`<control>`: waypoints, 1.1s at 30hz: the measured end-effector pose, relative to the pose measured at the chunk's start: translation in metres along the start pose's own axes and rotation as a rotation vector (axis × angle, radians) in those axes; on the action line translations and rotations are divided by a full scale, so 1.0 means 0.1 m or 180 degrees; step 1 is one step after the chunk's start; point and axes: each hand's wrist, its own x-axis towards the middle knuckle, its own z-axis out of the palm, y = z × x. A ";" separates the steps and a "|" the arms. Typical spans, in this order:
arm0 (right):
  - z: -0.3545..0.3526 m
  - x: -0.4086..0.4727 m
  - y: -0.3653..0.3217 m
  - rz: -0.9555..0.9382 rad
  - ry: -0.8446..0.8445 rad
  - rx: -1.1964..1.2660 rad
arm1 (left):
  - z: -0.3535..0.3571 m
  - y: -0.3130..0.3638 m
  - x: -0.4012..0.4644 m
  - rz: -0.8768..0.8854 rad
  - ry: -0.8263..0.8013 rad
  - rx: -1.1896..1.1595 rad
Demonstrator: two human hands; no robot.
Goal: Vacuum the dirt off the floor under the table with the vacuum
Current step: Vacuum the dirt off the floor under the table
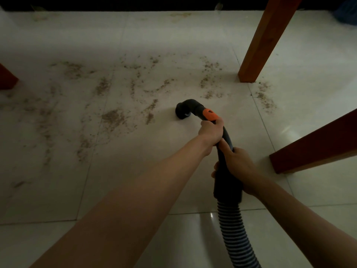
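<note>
Pale glossy tiles make up the floor (173, 45), and brown crumbly dirt (113, 118) is strewn across them in patches and streaks, thickest to the left of and beyond the vacuum nozzle. The black vacuum (195, 110) reaches forward from the person: its curved handle pipe bends down at the far end, and the round nozzle mouth (180, 113) sits on or just above the tile, just right of a dirt streak. An orange slider (209, 114) shows on top of the bend.

The left hand (211, 132) is clenched round the pipe directly below the orange part, fingers wrapped over it. The right hand (236, 165) grasps the thicker black cuff lower down, touching the left wrist area; below it the ribbed grey-black hose (234, 235) runs down out of the bottom edge.

Reddish-brown wooden bench legs hem in the work area. One leg (264, 41) stands to the far right of the nozzle, with dirt close around its foot on both sides. A second leg (316, 144) comes in from the right edge, its foot resting near the right hand. A dark corner of another wooden piece (6, 78) juts in at the left edge. Along the top runs a dark band (116, 2), too dim to identify.
</note>
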 end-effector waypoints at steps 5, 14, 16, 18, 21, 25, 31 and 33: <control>0.04 -0.01 -0.01 -0.0013 -0.0182 -0.0149 | -0.12 -0.02 -0.02 -0.0102 -0.0024 -0.0092; 0.27 -0.04 -0.02 -0.0159 -0.0378 -0.0418 | -0.45 -0.10 -0.03 -0.0218 -0.0035 -0.0145; 0.35 -0.05 -0.02 -0.0175 -0.0413 -0.0426 | -0.55 -0.12 -0.05 -0.0229 0.0022 -0.0195; 0.44 -0.06 -0.03 -0.0196 -0.0465 -0.0437 | -0.64 -0.14 -0.07 -0.0237 0.0144 -0.0255; 0.60 -0.08 -0.04 -0.0228 -0.0508 -0.0442 | -0.80 -0.17 -0.08 -0.0268 0.0207 -0.0279; 0.75 -0.09 -0.05 -0.0257 -0.0535 -0.0478 | -0.99 -0.16 -0.13 -0.0301 0.0156 -0.0320; 0.71 -0.06 -0.08 -0.0310 -0.0357 -0.0649 | -1.00 -0.11 -0.16 -0.0316 -0.0069 -0.0420; 0.69 -0.04 -0.07 -0.0326 -0.0238 -0.0639 | -0.94 -0.05 -0.16 -0.0302 -0.0165 -0.0354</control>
